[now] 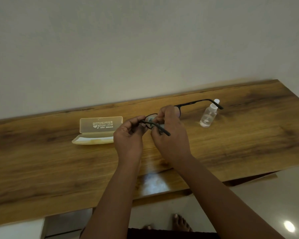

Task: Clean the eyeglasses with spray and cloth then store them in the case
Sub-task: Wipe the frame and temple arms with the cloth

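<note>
Case (100, 125) open; bottle (207, 116) near-empty; both hands' fingers (158, 119) pinch glasses (193, 104) w/ cloth (149, 118).

The tabletop (231, 144) is warm brown with dark wood-grain streaks. The glasses (193, 102) have a black frame. The open case (100, 128) is translucent pale yellow with white print. The spray bottle (207, 116) is clear, capped white.

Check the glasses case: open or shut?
Open: the translucent yellowish plastic case lies on the wooden table with its lid hinged back, printed side showing.
</note>
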